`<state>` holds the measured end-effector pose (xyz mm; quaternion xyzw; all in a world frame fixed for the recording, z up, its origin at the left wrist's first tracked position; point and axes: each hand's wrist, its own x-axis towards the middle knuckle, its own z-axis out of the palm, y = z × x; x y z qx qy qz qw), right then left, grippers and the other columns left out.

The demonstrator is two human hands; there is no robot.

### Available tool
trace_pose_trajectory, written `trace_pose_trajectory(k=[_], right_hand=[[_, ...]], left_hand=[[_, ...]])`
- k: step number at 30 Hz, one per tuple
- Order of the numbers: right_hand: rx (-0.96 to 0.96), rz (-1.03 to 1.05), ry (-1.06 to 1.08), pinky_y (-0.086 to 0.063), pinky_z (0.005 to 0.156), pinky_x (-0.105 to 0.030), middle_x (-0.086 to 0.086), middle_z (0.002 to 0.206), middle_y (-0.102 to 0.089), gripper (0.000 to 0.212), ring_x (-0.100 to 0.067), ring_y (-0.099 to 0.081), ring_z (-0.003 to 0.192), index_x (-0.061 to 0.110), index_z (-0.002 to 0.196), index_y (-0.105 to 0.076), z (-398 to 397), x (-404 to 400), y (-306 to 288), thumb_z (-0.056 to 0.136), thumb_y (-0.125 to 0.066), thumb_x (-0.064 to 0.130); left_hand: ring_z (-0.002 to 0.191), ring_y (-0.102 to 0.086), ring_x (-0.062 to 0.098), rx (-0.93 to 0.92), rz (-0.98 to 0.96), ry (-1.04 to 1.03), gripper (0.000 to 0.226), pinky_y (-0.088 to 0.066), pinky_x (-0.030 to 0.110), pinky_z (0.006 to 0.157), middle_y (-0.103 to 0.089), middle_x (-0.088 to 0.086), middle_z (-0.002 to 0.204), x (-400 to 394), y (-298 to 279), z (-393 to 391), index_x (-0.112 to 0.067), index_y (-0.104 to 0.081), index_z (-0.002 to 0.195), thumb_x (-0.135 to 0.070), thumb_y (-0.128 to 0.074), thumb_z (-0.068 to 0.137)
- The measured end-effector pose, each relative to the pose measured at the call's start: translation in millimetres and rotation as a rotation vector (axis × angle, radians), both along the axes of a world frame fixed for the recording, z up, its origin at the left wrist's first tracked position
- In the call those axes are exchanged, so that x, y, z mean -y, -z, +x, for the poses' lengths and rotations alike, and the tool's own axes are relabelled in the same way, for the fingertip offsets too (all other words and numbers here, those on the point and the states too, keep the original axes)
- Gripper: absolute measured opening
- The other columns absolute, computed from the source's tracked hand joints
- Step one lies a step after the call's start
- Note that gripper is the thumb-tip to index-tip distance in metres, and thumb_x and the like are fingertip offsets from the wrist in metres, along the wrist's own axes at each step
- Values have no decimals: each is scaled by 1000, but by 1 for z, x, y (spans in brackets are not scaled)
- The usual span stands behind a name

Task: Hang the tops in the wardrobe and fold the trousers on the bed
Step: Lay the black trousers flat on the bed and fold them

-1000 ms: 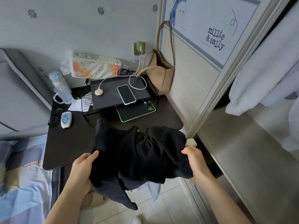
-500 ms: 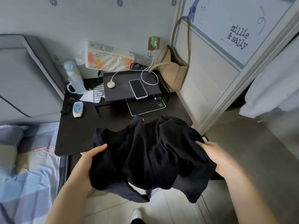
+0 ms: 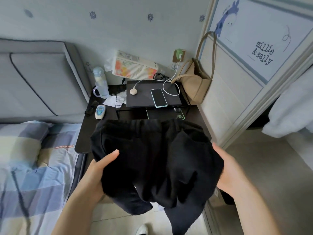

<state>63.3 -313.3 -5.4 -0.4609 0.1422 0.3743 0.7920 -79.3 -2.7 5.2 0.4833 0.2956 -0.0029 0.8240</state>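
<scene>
Beside the bed, over the dark surface, black trousers now hang spread between left hand and right hand, fingers grasping each side, waistband newly showing, ready for folding

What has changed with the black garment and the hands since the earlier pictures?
The black trousers, bunched a second ago, are now spread wider between the left hand and right hand, so the waistband and pockets show. The view has turned left toward the bed. Both hands kept their grip; the phone and tan bag stayed in place.
</scene>
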Motion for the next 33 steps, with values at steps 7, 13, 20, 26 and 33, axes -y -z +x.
trace_pose_trajectory(k=[7, 13, 20, 26, 33], right_hand=[[140, -40, -244, -49, 94, -40, 0, 128, -64, 52, -21, -61, 117, 30, 121, -66, -47, 13, -13, 74, -79, 46], [233, -29, -415, -52, 83, -37, 1, 117, -69, 35, -18, -68, 105, 27, 109, -73, -99, -14, -35, 75, -71, 36], [299, 17, -620, -53, 85, -41, -6, 117, -69, 47, -25, -67, 106, 19, 115, -70, -146, -75, -37, 69, -76, 24], [510, 35, -843, -55, 69, -31, -12, 100, -72, 49, -29, -69, 91, 12, 100, -71, -185, -147, -41, 52, -70, 10], [513, -55, -973, -41, 66, -32, -7, 76, -54, 27, -26, -54, 72, 7, 73, -53, -264, -244, -34, 47, -62, 12]], left_hand=[[96, -72, 25, -5, 149, -365, 49, -58, 36, 71, -74, 3, 110, 30, -6, -97, -26, -74, 105, -36, -82, 58], [93, -73, 23, 29, 223, -653, 53, -58, 31, 68, -74, 6, 108, 58, -2, -192, -17, -69, 110, -20, -79, 58], [90, -73, 24, 43, 369, -937, 36, -58, 26, 62, -75, 10, 103, 66, 1, -315, -20, -77, 92, -3, -69, 61], [88, -74, 27, -31, 401, -1160, 28, -59, 28, 65, -76, 12, 98, 74, 7, -397, -19, -78, 92, -12, -75, 65], [69, -67, 27, -285, 412, -1439, 23, -49, 36, 69, -72, 11, 81, 46, 27, -513, -9, -69, 91, 9, -56, 83]])
